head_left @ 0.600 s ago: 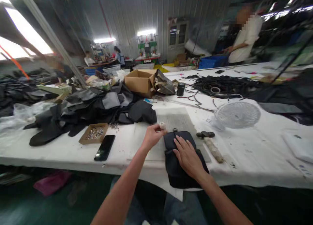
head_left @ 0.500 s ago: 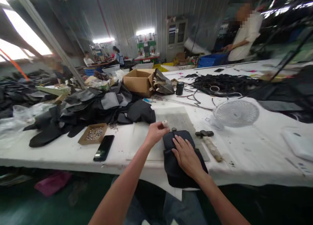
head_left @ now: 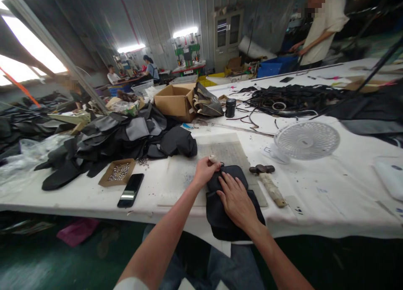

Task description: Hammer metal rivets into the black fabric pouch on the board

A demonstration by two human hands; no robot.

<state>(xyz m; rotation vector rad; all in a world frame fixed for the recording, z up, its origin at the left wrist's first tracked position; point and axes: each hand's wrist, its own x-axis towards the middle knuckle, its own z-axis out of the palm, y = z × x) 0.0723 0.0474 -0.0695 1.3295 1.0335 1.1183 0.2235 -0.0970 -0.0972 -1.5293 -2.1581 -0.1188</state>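
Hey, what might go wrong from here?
The black leather-like pouch reaches the front edge of the white-covered table, so it might slip if your flat right hand lifts. The open brown cardboard tray of small silvery metal pieces could spill if bumped. The pale-handled hammer beside your right hand might get knocked.

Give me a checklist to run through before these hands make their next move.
1. Right hand flat on the black pouch: ok.
2. Left hand at the pouch's top edge: ok.
3. Left fingertips' grip on the pouch: cannot tell, partly hidden.
4. Hammer clear of the pouch: ok, lying to its right.
5. All metal pieces inside the cardboard tray: not ok, some lie loose beside it.
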